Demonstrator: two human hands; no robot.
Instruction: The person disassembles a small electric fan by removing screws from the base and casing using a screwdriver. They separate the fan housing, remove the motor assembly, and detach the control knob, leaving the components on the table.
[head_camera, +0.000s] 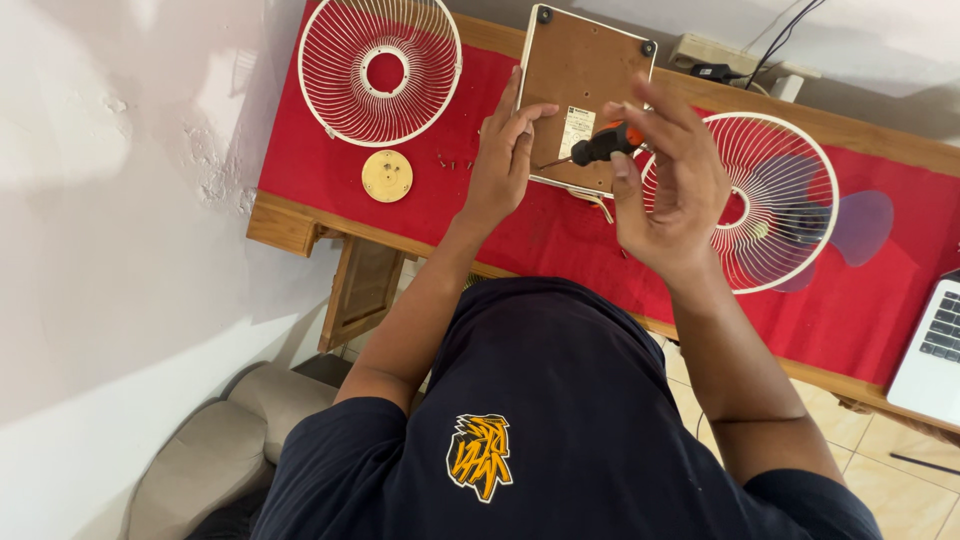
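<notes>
A person in a dark T-shirt (560, 420) with a yellow emblem leans over a wooden bench covered by a red cloth (480, 215), both arms reaching away toward the work. The right hand (672, 185) is closed round the orange-and-black handle of a screwdriver (598, 146); the tool's long axis runs left to right, its thin shaft pointing left toward the left hand (503, 158). That hand lies with its fingers loosely curled on the near edge of an upturned fan base (585, 75), a brown square plate rimmed in white, and grips nothing. The two hands sit close together but do not touch. The base lies directly beyond them, at the far edge of the bench, and the left hand is the nearer one to it.

Two white wire fan guards are in view: one at far left (380, 68), one at right (785, 200) with translucent blades (860, 225) showing behind it. One round yellow disc (387, 176) lies near the left guard, with a few small screws (455, 161) beside it. A laptop corner (935, 350) enters at right.
</notes>
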